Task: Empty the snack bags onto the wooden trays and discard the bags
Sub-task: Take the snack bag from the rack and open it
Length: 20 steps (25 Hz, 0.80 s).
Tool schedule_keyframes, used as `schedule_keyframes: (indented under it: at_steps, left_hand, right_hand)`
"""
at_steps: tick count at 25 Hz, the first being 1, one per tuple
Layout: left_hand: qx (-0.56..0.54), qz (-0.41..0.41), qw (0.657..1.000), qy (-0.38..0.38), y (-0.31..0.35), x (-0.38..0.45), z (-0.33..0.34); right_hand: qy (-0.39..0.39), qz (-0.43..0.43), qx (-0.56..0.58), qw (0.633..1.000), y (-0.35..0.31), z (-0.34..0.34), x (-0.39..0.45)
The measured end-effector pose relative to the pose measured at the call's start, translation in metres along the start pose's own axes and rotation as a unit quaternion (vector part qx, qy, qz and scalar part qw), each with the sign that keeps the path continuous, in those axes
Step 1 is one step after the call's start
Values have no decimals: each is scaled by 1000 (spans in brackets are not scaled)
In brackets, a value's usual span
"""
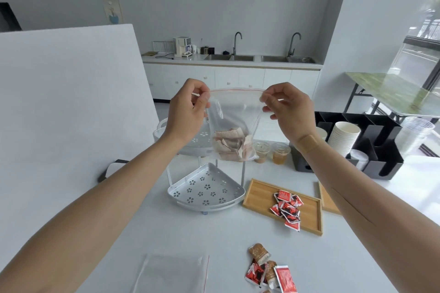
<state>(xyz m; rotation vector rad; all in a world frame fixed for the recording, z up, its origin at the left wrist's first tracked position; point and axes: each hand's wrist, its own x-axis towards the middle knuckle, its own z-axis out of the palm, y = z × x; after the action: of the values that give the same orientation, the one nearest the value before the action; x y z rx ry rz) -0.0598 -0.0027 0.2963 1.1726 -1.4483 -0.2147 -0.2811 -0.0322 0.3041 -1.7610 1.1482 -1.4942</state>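
Note:
I hold a clear zip bag (234,112) with a red seal strip up in front of me, well above the table. My left hand (188,112) pinches its top left corner and my right hand (289,108) pinches its top right corner. Pale pink snack packets (232,146) sit in the bag's bottom. Below to the right lies a wooden tray (262,194) with several red and black snack packets (288,208) on it. A second wooden tray (327,200) shows partly behind my right forearm. An empty flat zip bag (171,273) lies at the table's near edge.
A white perforated corner rack (206,191) stands under the held bag. Loose brown and red packets (269,269) lie near the front edge. Two lidded drink cups (271,151) stand behind the tray. A black organiser (381,147) with stacked paper cups is at the right.

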Motion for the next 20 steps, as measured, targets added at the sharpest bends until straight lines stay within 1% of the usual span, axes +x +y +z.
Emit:
schedule_keyframes:
  at_steps: [5,8,16,20]
  left_hand:
    - [-102,-71,987,-104,16,-37,40]
    - [-144,-90,975,-145,25,-70,75]
    - [-136,-126,941,-283,27,-164,166]
    - [-142,-173,913,-340,23,-208,201]
  right_hand:
    - [4,24,-5,1000,15,-66,-46]
    - [6,59,-7,998,35,-106,-84]
    - [21,194,-48,980,95,-198,-180]
    - [32,246,-66,966,126,-226,-223]
